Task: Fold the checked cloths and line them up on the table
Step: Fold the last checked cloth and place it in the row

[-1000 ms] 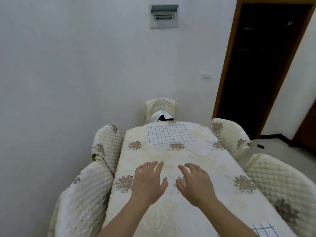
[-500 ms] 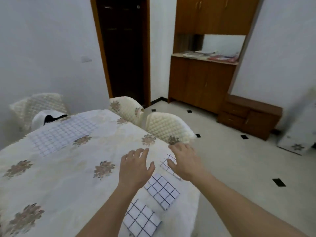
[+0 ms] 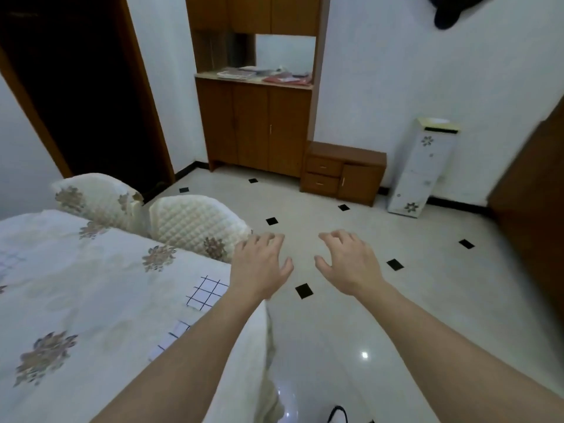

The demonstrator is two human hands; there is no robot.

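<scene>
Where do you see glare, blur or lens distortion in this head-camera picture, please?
Head view: a glare spot on the glossy floor between the forearms; wide-angle distortion leans the door frame and the white floor cabinet; fingertips of the left hand and right hand slightly blurred; the checked cloth grid is legible.

White walls point(image 3: 427, 71), pale tiled floor point(image 3: 396, 300) with black insets, wooden cabinet point(image 3: 259, 126), dark doorway point(image 3: 79, 87)

The left hand point(image 3: 259, 265) and the right hand point(image 3: 348, 264) are bare, with slim fingers point(image 3: 265, 241) and smooth backs; nails are too small to judge. The left forearm point(image 3: 189, 346) and the right forearm point(image 3: 442, 340) are bare as well, uncovered from wrist to the edge of the view, smooth and widening toward the elbow
</scene>
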